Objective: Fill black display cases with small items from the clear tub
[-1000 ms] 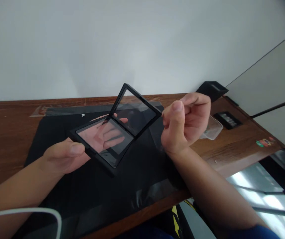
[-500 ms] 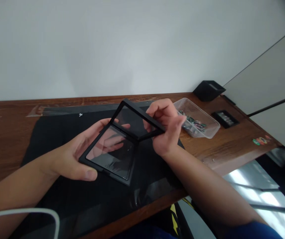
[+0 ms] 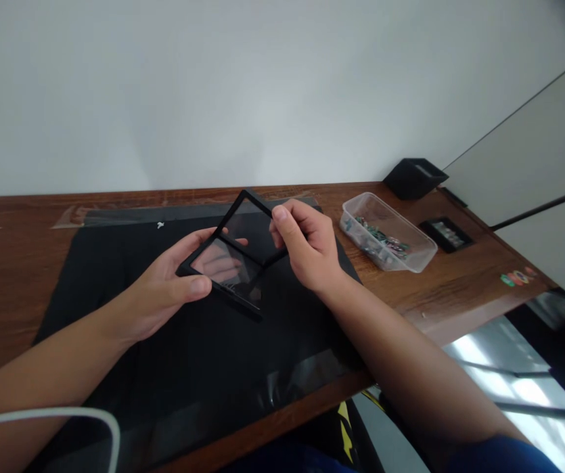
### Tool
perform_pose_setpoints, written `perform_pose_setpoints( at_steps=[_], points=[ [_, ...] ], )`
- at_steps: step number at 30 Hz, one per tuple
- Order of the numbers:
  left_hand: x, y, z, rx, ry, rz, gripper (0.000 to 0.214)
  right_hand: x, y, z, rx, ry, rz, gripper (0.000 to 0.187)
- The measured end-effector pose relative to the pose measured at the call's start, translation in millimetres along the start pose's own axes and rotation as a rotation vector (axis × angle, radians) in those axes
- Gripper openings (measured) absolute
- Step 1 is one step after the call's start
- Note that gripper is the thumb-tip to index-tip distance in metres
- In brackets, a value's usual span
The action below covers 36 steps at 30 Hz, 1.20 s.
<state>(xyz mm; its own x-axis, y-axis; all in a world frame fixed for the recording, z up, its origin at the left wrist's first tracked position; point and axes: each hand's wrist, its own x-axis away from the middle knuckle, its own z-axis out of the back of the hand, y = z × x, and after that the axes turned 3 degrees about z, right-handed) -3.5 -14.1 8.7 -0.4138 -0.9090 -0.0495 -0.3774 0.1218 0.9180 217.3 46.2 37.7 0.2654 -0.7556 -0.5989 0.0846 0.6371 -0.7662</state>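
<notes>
A black hinged display frame (image 3: 224,292) with clear film windows is held up over the black mat, its two halves folded partly apart. My left hand (image 3: 171,282) grips the near half, thumb on the front edge and fingers spread behind the see-through film. On the far half, my right hand (image 3: 307,243) pinches the right edge between thumb and curled fingers. Nothing shows between the two halves.
The black mat (image 3: 174,387) lies on a wooden desk (image 3: 11,263) against a white wall. To the right stand a clear plastic box (image 3: 413,263) of small items, a black container (image 3: 413,179), a small black case (image 3: 446,234) and colourful rings (image 3: 518,278). A white cable (image 3: 56,412) crosses the lower left.
The near half of the frame has tilted flatter, and both hands have shifted slightly. My right hand has turned, bringing its thumb onto the front of the far half's edge.
</notes>
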Motion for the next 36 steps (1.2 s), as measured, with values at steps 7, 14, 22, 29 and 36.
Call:
perform_pose_setpoints(
  at_steps=[7, 14, 22, 29, 36],
  points=[
    [-5.8, 4.3, 0.1, -0.228, 0.371, 0.091, 0.063, 0.8, 1.0, -0.1, 0.180, -0.071, -0.020, 0.033],
    [-13.3, -1.0, 18.3, -0.682, 0.320, -0.022, 0.049, -6.9, 14.4, 11.7, 0.476, -0.101, -0.030, 0.027],
    [-4.1, -3.6, 7.8, -0.595, 0.306, -0.107, 0.052, -8.0, 12.1, 16.5, 0.574, -0.256, 0.110, 0.025],
    [-5.8, 1.6, 14.2, -0.775, 0.278, -0.038, 0.047, -10.2, 8.0, 18.2, 0.597, -0.358, 0.102, 0.032],
    [-1.8, -12.2, 17.7, -1.322, 0.252, -0.041, 0.047, -12.9, 23.0, 21.0, 0.437, -0.239, -0.007, 0.037]
  ],
)
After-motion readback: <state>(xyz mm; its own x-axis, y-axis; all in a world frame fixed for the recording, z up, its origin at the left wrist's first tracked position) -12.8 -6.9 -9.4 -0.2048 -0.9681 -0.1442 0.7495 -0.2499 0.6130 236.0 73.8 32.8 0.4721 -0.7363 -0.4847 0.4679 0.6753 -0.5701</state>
